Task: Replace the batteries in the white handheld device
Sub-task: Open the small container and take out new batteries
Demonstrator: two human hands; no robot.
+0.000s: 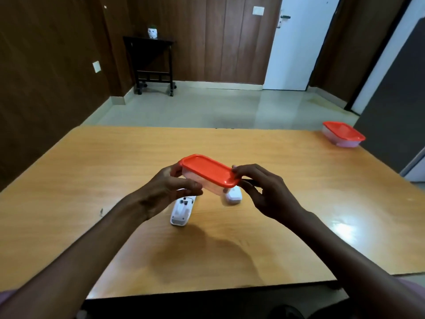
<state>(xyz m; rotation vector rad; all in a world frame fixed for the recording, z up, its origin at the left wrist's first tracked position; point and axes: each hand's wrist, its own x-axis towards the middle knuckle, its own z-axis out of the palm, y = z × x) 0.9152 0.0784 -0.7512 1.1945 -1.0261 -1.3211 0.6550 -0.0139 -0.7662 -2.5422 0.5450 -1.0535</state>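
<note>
A small clear plastic box with an orange lid point(210, 170) is held tilted above the wooden table point(115, 162). My left hand point(170, 187) grips its left end and underside. My right hand point(259, 189) holds its right end, fingertips on the lid's rim. Below the box, the white handheld device point(181, 212) lies on the table with its battery bay open and facing up. A small white piece, probably the battery cover point(234, 196), lies just to its right, partly hidden by the box. I cannot see what is inside the box.
A second clear box with an orange lid point(343, 134) stands at the table's far right corner. A small speck point(100, 211) lies on the table at the left. Beyond the table are a tiled floor, a dark side table point(151, 63) and a white door.
</note>
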